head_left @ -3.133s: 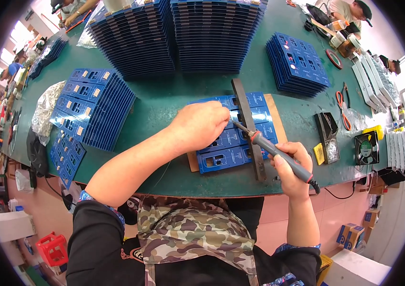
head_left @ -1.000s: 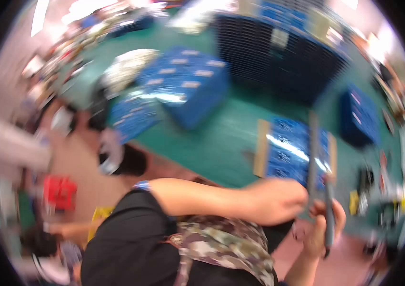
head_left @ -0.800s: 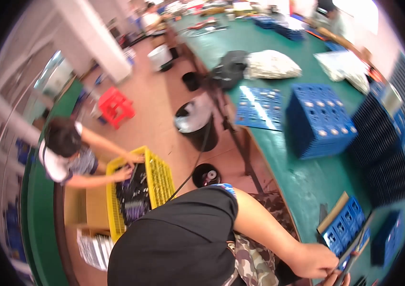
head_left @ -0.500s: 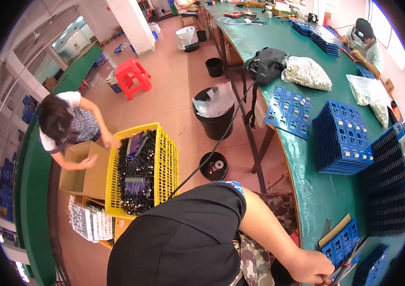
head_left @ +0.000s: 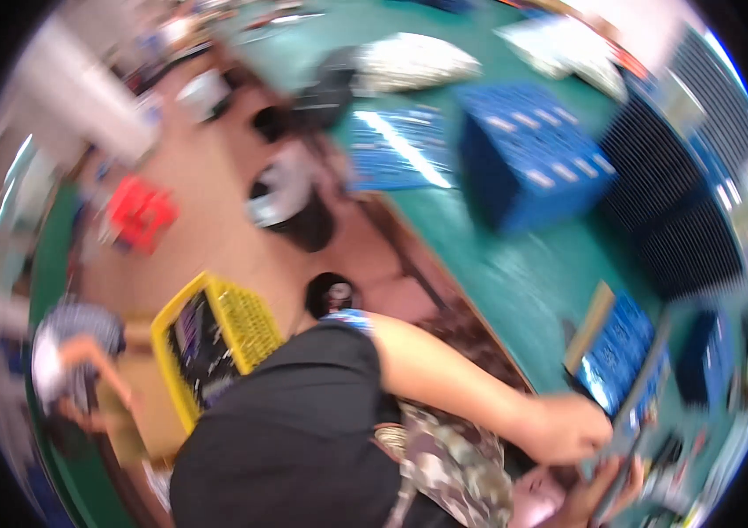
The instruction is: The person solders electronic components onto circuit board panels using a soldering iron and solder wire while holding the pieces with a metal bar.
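Note:
Motion blurs the whole picture. My left arm reaches across to the table, and my left hand is closed at its edge; what its fingers hold, if anything, cannot be made out. Just below it my right hand is closed around a dark, slim, stick-like tool whose kind is too smeared to tell. Beyond both hands blue circuit-board panels lie between two long strips, a tan one and a greyish one.
A tall stack of blue board panels stands on the green table. Dark ribbed stacks rise at the right. A bag of pale parts lies farther off. Floor items include a yellow crate and black bin. Another person bends over a carton.
The view has swung toward the table, so bins, crate and the other person sit farther left. Both my hands now show; my right was mostly cut off before. The other person bends lower.

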The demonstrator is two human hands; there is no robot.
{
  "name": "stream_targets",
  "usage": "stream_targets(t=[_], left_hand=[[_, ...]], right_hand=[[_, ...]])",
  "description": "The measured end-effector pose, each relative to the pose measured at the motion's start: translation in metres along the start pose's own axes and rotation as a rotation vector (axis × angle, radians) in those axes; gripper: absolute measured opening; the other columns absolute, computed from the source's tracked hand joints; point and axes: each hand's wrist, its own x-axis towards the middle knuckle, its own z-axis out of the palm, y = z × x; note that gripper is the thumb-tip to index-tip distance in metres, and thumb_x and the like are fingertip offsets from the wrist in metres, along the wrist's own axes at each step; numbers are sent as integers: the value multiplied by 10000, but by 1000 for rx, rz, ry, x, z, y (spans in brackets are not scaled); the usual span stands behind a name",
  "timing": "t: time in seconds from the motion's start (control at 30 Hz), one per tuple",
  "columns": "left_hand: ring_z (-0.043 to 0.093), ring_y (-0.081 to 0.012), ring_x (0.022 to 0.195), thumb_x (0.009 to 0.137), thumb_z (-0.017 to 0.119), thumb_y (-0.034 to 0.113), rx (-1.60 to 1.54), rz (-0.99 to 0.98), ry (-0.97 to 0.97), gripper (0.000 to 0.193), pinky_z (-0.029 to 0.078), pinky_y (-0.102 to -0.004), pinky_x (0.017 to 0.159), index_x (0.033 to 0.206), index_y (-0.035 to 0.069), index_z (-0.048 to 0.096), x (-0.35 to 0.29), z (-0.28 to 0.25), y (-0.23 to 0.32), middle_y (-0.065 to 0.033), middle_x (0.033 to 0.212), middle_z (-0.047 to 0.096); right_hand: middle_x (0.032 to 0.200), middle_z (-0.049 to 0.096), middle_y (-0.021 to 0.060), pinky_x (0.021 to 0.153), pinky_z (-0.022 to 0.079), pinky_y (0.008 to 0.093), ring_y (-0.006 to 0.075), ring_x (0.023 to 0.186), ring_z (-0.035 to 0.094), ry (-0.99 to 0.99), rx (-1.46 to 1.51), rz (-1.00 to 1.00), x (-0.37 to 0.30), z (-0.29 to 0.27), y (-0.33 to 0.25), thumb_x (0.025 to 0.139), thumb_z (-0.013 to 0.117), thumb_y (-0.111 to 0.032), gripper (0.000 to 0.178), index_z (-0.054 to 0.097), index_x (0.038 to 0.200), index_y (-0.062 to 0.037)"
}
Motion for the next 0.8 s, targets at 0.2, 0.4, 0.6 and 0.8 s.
stream_targets(t=[0.2,0.4,0.6,0.8], left_hand=[[632,-342,790,895,635,123,399,32,-54,83,522,-420,658,935,52,616,-11,-40,-22,-122,854,615],[620,-275,749,884,641,47,517,-16,15,101,500,-341,668,977,12,662,17,-91,-32,-115,834,626],[639,-295,794,897,620,60,648,-19,-9,124,512,-359,688,1004,22,672,41,-82,-31,-123,865,640],[644,-318,825,893,612,81,727,-61,-97,133,523,-390,706,1002,37,674,52,-70,-40,-121,884,645]], right_hand=[[904,577,109,623,489,285,157,723,576,-223,251,-199,-1,41,-15,860,627,108,395,506,1207,-37],[981,579,107,675,493,284,153,775,579,-136,448,-4,1,-14,-13,912,682,-181,385,553,1231,-8],[908,629,128,678,483,291,176,745,590,-216,134,-21,17,-27,-15,776,665,-49,289,638,1053,32],[840,657,133,646,481,283,168,676,597,-204,49,45,21,-17,-9,752,668,26,225,633,973,47]])
